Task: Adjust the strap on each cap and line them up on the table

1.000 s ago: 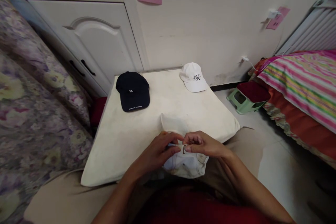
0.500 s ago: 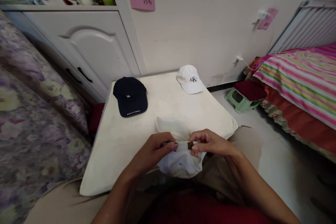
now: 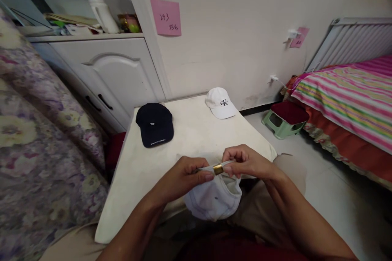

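Over the table's near edge, a white baseball cap (image 3: 211, 200) is held with its back strap uppermost. My left hand (image 3: 188, 175) pinches the strap left of its gold buckle (image 3: 218, 169). On the buckle's other side my right hand (image 3: 243, 162) grips the strap between thumb and fingers. Below the strap the cap's rear opening shows, and the crown hangs down toward my lap. The brim is mostly hidden behind my hands. A navy cap (image 3: 155, 124) lies at the table's left, and another white cap (image 3: 221, 102) with black letters sits at the far right.
The cream-covered table (image 3: 128, 195) stands against the wall. A white cabinet (image 3: 113, 69) and a floral curtain (image 3: 55, 138) are on the left. To the right are a green stool (image 3: 283, 124) with a dark red top and a bed with a striped cover (image 3: 346, 94).
The strap has turned so its gold buckle now faces up, and the cap's rear opening shows more. Both hands keep their grip. The camera view has tilted up slightly.
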`<state>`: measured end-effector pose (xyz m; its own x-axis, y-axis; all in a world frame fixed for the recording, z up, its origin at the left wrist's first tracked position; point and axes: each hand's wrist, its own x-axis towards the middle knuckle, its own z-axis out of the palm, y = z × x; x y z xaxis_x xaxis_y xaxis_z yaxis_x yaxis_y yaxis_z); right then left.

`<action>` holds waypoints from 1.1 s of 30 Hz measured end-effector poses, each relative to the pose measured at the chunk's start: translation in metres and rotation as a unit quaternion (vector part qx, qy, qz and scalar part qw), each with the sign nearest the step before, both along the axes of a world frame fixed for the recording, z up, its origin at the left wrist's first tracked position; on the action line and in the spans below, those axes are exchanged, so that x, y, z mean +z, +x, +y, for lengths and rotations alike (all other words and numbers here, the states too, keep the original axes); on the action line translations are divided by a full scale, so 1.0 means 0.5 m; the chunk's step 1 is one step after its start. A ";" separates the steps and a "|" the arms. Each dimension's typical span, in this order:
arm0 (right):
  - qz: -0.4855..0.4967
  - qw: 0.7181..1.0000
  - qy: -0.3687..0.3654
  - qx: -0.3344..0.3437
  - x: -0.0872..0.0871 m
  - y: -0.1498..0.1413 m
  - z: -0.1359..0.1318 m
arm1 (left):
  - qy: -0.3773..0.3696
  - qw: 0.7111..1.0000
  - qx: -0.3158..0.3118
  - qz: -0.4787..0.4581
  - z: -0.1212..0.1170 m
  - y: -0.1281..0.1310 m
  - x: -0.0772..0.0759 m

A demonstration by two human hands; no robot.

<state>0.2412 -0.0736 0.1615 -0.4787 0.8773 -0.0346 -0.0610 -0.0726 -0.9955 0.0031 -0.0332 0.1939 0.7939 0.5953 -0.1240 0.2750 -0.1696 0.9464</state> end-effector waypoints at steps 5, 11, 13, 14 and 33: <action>0.047 0.998 -0.025 0.038 -0.002 0.024 0.013 | -0.084 0.996 0.000 -0.037 0.002 -0.008 0.014; 0.121 0.989 -0.040 0.074 0.004 0.040 0.016 | -0.221 0.965 0.053 -0.129 0.008 -0.025 0.022; 0.160 0.983 -0.046 0.079 0.013 0.038 0.017 | -0.266 0.945 0.070 -0.178 0.008 -0.026 0.021; 0.184 0.979 -0.051 0.073 0.018 0.035 0.018 | -0.282 0.934 0.080 -0.202 0.008 -0.026 0.018; 0.352 0.920 -0.161 0.054 -0.095 -0.044 0.123 | -0.260 0.878 0.211 -0.344 0.040 0.019 -0.116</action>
<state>0.2189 -0.0121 0.1138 -0.5662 0.8214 0.0681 -0.6581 -0.4008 -0.6374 0.0127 -0.0133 0.1357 0.5106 0.8587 -0.0434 -0.4563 0.3134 0.8328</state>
